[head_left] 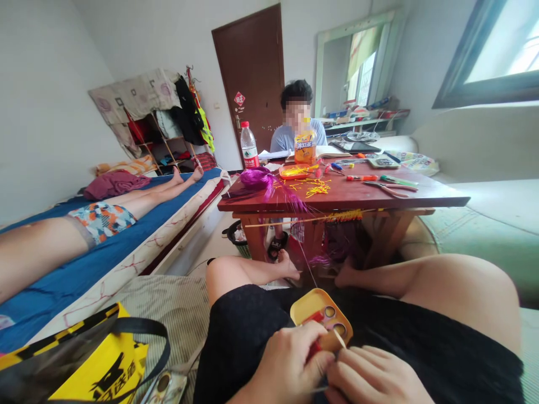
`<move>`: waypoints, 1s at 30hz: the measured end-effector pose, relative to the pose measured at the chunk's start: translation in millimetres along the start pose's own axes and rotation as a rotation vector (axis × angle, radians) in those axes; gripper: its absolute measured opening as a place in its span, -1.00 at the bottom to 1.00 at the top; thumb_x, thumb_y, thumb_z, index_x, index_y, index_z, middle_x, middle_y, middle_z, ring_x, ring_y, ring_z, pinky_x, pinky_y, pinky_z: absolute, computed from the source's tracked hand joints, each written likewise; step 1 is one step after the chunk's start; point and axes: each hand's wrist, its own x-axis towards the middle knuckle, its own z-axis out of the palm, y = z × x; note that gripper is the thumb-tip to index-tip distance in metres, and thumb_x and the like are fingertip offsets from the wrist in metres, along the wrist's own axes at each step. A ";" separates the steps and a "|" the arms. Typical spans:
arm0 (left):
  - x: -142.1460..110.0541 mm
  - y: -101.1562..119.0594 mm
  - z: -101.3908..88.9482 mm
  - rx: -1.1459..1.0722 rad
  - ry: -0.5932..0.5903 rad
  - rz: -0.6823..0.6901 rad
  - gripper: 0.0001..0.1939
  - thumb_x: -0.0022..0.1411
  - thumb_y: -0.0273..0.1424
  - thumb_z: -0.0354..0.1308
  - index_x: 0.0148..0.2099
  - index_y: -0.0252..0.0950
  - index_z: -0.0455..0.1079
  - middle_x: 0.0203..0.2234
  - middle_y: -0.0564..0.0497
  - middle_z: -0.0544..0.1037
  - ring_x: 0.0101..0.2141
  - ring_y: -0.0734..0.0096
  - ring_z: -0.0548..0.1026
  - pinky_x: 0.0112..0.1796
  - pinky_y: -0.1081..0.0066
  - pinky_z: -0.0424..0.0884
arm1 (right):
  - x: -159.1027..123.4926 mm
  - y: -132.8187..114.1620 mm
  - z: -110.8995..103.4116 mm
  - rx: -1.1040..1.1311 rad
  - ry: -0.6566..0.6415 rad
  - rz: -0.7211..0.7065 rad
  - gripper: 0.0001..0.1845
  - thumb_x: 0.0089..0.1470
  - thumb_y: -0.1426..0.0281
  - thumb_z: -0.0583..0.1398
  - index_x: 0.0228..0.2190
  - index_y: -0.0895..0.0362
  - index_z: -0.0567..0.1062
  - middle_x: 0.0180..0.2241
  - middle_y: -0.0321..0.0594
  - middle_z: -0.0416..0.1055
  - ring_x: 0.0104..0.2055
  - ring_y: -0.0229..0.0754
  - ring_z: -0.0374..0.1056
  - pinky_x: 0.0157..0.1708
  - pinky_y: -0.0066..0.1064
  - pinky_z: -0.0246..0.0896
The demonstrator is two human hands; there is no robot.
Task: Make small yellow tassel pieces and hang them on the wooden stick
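Note:
Over my lap my left hand (292,359) and my right hand (373,373) meet, both closed, fingertips close together. A thin pale stick (339,339) pokes up where they meet, at the fingers of my right hand. My left hand is pinched, and what lies between its fingers is mostly hidden. Just beyond the hands a yellow tray (300,307) rests on my black-clothed lap. In it lie scissors with ring handles (329,312) and something red (314,318), partly covered by my left hand.
Ahead stands a dark red table (404,196) with purple tinsel strands (256,178), yellow stems (318,189), pliers (385,189) and bottles. A person (275,137) sits behind it. Another person's legs (155,196) lie on the bed at left. A yellow bag (120,365) is beside me.

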 end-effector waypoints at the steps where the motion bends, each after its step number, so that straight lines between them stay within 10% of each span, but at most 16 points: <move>1: 0.0 2.3 -0.2 0.238 -0.017 0.090 -0.82 0.18 -0.27 -0.03 -0.37 -0.27 0.23 -0.58 0.08 0.36 -0.57 0.48 0.33 -0.58 0.52 0.10 | 2.6 -0.7 -3.4 -0.002 -0.054 0.032 -0.70 0.09 0.50 -0.01 -0.62 0.12 0.31 -0.71 -0.36 0.30 -0.72 -0.36 0.17 -0.69 -0.56 0.02; 4: -4.4 8.7 0.2 0.732 -0.097 0.270 -0.91 0.17 -0.39 -0.03 -0.33 -0.28 0.27 -0.53 0.05 0.46 -0.56 0.42 0.40 -0.61 0.47 0.07 | 8.3 -3.8 -15.7 0.230 -0.275 0.319 -0.78 0.03 0.48 0.06 -0.61 0.11 0.32 -0.66 -0.36 0.35 -0.66 -0.36 0.22 -0.64 -0.60 0.09; 9: -14.8 20.4 3.6 1.046 -0.107 0.287 -0.88 0.11 -0.36 0.07 -0.30 -0.29 0.29 -0.54 0.02 0.49 -0.58 0.33 0.45 -0.67 0.43 0.03 | 6.4 -7.8 -25.3 0.504 -0.252 0.700 -0.72 0.04 0.25 0.10 -0.61 0.13 0.35 -0.65 -0.34 0.28 -0.58 -0.29 0.16 -0.59 -0.54 0.08; 20: -25.6 50.3 -4.9 1.234 0.461 0.386 -0.89 0.02 -0.40 0.09 -0.48 -0.23 0.20 -0.69 0.09 0.38 -0.68 0.38 0.39 -0.70 0.39 0.10 | 43.7 -28.0 -55.3 0.504 -0.234 0.359 -0.78 0.01 0.35 0.14 -0.62 0.10 0.30 -0.66 -0.35 0.28 -0.63 -0.34 0.13 -0.62 -0.56 0.04; 25: -19.3 50.4 -4.0 1.218 0.433 0.315 -0.89 -0.02 -0.40 0.12 -0.49 -0.23 0.22 -0.69 0.08 0.41 -0.69 0.35 0.40 -0.71 0.38 0.08 | 41.3 -27.2 -49.7 0.552 -0.317 0.438 -0.79 0.00 0.37 0.13 -0.62 0.11 0.29 -0.63 -0.34 0.29 -0.59 -0.32 0.14 -0.56 -0.54 0.07; 30: -16.0 46.9 -3.9 1.095 0.586 0.320 -0.87 -0.05 -0.54 0.11 -0.38 -0.28 0.25 -0.59 0.06 0.46 -0.58 0.37 0.46 -0.61 0.42 0.21 | 38.1 -25.4 -51.9 0.640 -0.116 0.599 -0.73 0.02 0.24 0.10 -0.61 0.10 0.32 -0.65 -0.34 0.21 -0.59 -0.28 0.12 -0.59 -0.50 0.07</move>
